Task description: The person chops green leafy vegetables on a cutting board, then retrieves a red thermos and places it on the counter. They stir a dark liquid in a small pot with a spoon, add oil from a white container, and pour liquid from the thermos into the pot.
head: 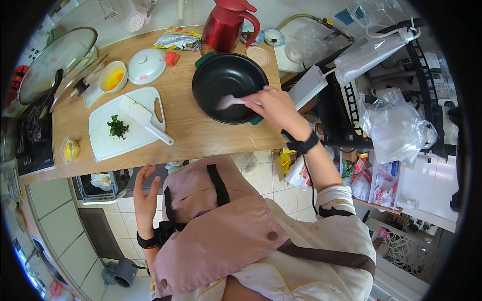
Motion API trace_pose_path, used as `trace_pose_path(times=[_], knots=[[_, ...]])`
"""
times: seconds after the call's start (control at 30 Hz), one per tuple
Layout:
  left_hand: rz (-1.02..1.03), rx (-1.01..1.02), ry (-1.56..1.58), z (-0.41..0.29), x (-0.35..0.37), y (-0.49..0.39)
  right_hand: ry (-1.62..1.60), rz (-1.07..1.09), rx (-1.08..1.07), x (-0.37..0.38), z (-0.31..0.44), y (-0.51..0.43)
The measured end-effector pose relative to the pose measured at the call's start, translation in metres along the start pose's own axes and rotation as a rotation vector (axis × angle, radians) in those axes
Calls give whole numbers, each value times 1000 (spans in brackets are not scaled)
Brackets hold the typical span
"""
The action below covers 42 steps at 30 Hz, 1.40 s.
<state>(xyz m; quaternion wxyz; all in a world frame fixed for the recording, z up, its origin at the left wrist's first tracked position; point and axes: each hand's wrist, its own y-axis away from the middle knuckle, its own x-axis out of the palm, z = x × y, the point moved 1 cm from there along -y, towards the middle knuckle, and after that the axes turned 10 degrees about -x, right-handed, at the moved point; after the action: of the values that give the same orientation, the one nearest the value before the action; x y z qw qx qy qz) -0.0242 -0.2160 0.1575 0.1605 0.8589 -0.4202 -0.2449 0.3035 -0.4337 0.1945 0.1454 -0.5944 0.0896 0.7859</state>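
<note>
My right hand [272, 106] grips the handle of a pale pink spatula or brush [229, 101], whose head is down inside a black pot [226, 77] with green side handles. The tool's head is slightly blurred. My left hand [146, 193] hangs before the counter's front edge, fingers apart and holding nothing. Nearest to it on the counter lies a white cutting board [103, 145] with a small heap of chopped green herbs [118, 127]. A white cleaver-shaped knife [137, 113] rests across the board. Beyond the board stands a white bowl [101, 83] with egg yolk inside.
A white pot lid [147, 64] and a red vacuum jug [225, 32] stand behind the board and pot. At left are a small dish of yellow liquid [70, 151], a glass lid [56, 64] and a black cooktop [35, 143]. A black rack [352, 109] adjoins the counter's right end.
</note>
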Motion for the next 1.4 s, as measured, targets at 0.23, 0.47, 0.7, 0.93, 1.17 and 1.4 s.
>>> trace_pose_path(times=[0.23,0.47,0.7,0.93,1.17,1.4], knots=[[-14,18,-27,-2,-4,2,9,51,6,6,1,3],[-10,-15,4,2,-1,4,-23,-86,-31,19,-3,-18],[-15,5,4,3,-5,5,8,14,-40,3,-5,-5],[-17,-24,-26,4,-1,9,141,-94,49,-4,-3,-30],[-24,-28,15,2,-3,10,112,-19,72,5,5,-8],[-20,-38,12,7,-4,10,185,-90,121,13,5,-11]])
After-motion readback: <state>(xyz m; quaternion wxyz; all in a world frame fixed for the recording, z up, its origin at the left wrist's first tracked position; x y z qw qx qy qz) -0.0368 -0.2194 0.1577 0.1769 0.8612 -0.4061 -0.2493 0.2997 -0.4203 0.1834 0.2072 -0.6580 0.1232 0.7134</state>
